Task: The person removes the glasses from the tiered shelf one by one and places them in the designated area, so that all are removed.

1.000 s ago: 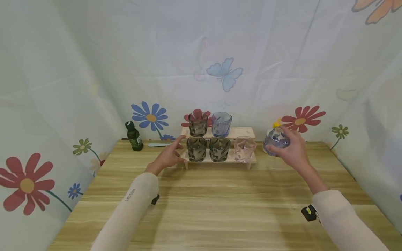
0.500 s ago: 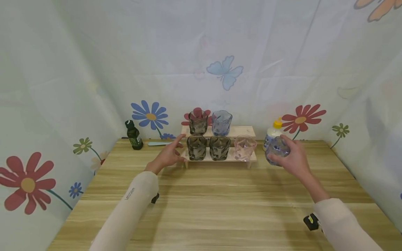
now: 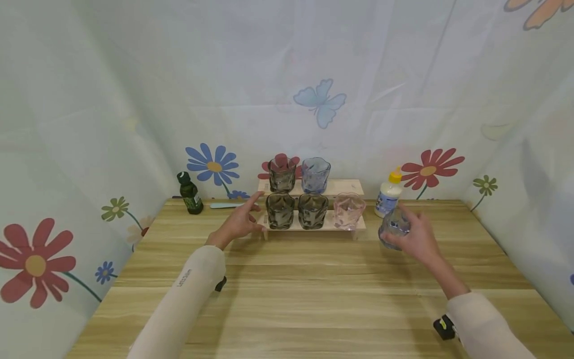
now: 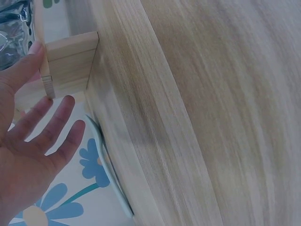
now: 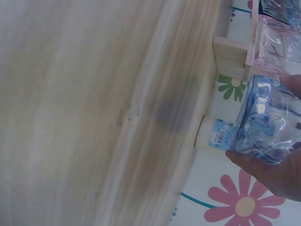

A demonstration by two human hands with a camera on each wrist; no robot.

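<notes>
Holding a blue glass (image 3: 393, 223) above the table (image 3: 314, 304)

Grips the blue glass in the right grip (image 3: 418, 237), with fingers and thumb pinching its sides, right of the rack (image 3: 347, 187) and toward the table's far right corner, in front of a white bottle (image 3: 386, 200) with a yellow cap. Touches the rack's left end with the left grip (image 3: 237, 222), fingers spread. On the rack's lower tier, left to right: 2 dark glasses (image 3: 312, 212), 1 pink glass (image 3: 349, 212). On its upper tier: 1 dark tumbler (image 3: 281, 175), 1 pale-blue tumbler (image 3: 316, 175). Near the table's far left corner: an upright green bottle (image 3: 190, 194). Along the far edge, between green bottle and rack: a pale, flat strip (image 3: 226, 205).
</notes>
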